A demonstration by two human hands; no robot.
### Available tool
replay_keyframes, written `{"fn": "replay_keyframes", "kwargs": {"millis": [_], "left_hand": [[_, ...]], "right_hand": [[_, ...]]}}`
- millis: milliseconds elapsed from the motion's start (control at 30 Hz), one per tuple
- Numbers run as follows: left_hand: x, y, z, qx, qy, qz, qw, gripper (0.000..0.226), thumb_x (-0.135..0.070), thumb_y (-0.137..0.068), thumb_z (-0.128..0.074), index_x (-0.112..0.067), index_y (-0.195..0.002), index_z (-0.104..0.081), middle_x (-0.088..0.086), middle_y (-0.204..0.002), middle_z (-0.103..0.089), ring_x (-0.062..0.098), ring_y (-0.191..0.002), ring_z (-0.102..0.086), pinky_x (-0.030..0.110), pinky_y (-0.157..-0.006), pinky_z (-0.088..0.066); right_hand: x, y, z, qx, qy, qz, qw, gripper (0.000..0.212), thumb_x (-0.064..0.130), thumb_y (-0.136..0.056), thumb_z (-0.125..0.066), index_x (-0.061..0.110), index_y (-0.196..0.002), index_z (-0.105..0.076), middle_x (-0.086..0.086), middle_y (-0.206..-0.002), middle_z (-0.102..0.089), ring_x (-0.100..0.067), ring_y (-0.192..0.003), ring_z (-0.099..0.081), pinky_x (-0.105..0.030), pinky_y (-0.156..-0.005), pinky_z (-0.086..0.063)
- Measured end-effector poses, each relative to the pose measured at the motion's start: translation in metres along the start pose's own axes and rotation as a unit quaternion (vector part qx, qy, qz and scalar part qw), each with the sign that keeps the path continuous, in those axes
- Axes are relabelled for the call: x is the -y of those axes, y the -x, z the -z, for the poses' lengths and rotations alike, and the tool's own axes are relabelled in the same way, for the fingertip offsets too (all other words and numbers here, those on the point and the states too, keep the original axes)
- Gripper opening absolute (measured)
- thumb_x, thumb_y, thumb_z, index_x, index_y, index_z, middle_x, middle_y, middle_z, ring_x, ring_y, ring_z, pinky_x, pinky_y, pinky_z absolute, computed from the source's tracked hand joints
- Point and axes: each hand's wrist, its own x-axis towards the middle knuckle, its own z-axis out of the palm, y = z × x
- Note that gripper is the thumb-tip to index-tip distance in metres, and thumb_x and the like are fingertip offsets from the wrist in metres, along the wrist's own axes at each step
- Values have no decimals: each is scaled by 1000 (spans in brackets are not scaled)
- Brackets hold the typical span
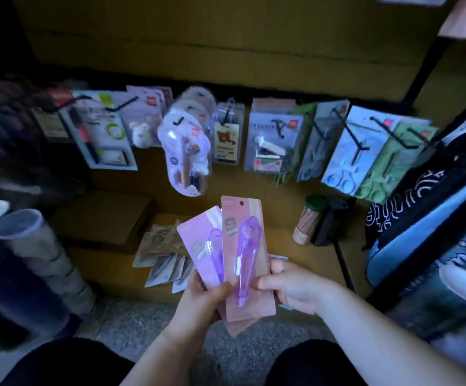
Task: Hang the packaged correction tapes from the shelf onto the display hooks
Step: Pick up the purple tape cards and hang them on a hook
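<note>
Head view: a fanned stack of packaged correction tapes (237,321) is held low over the shelf (279,238), below the display hooks (359,140).
Left hand (198,299): fingers are curled under the stack; the thumb is pressed on the lilac package (198,235).
Right hand (295,288): the pink package (249,235) is pinched at its right edge, thumb on the front.
Progress: none of the held packages is on a hook; hanging of this stack is judged not yet begun.
Remaining: every held package; a pile of packets (162,254), kind unreadable, is also seen lying on the shelf.
Count, held: two blister fronts are shown; further card edges lie beneath, number not determinable.
Count, hooks: roughly nine, blurred, those discernible loaded with goods.
</note>
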Motion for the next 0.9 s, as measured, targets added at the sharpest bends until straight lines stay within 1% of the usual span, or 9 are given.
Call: {"fn": "replay_keyframes", "kwargs": {"millis": [100, 200, 267, 367, 433, 567, 700, 800, 900], "left_hand": [[-30, 25, -3, -22, -17, -49, 998, 45, -16, -56, -68, -16, -101, -61, 2, -85, -76, 15, -71, -72, 27, -53, -56], [-69, 39, -12, -29, -37, -116, 992, 65, -24, -46, -77, -11, -108, -59, 11, -100, -73, 25, -89, -69, 40, -76, -57], [-95, 46, -20, -34, -30, -161, 986, 70, -30, -40, -76, -10, -105, -62, 13, -101, -73, 27, -91, -69, 41, -82, -56], [-133, 56, -34, -33, -31, -217, 975, 70, -29, -37, -75, -6, -101, -64, 14, -95, -74, 26, -84, -69, 36, -76, -56], [-154, 60, -41, -42, -36, -250, 967, 70, -28, -36, -77, -4, -101, -64, 15, -92, -74, 27, -83, -69, 38, -76, -56], [-191, 68, -53, -9, -40, -265, 963, 52, -21, -52, -72, -12, -103, -64, 9, -93, -74, 25, -87, -69, 32, -70, -54], [-219, 66, -55, 10, -30, -264, 964, 56, -22, -55, -70, -8, -108, -62, 15, -99, -72, 30, -90, -68, 35, -72, -53], [-233, 58, -49, 11, -44, -273, 961, 56, -22, -56, -68, -6, -109, -63, 14, -99, -73, 29, -90, -69, 30, -69, -56], [-244, 48, -44, 12, -50, -269, 962, 52, -22, -56, -68, -7, -106, -64, 11, -94, -75, 24, -85, -71, 25, -62, -57]], "right_hand": [[25, 27, -25, -8, 35, 51, 998, 30, -10, -87, -46, 6, -111, -55, -4, -90, -64, -12, -78, -63, -35, -82, -52], [62, 52, -42, -37, 62, 120, 990, 32, -8, -81, -54, 12, -106, -53, -3, -94, -62, -14, -84, -59, -26, -79, -48], [87, 68, -52, -51, 70, 169, 982, 34, -11, -83, -50, 13, -107, -50, -3, -96, -62, -13, -86, -59, -22, -80, -48], [121, 88, -66, -66, 76, 227, 969, 37, -12, -86, -46, 13, -113, -48, -7, -101, -63, -18, -92, -60, -30, -89, -49], [142, 100, -74, -79, 80, 250, 962, 35, -10, -86, -46, 19, -106, -53, -6, -102, -64, -21, -97, -60, -35, -95, -47], [179, 119, -85, -102, 58, 299, 947, 29, -4, -90, -43, 22, -89, -56, -4, -90, -64, -18, -82, -61, -28, -80, -49], [204, 127, -95, -94, 14, 326, 941, 14, 18, -93, -47, 16, -95, -60, -4, -89, -68, -16, -79, -64, -28, -73, -52], [221, 120, -100, -119, 24, 334, 935, 11, 20, -90, -54, 12, -87, -62, -7, -84, -68, -18, -72, -64, -26, -65, -54], [237, 108, -103, -149, 51, 332, 930, 8, 17, -86, -59, 9, -85, -61, -13, -90, -66, -25, -78, -62, -34, -74, -51]]}}
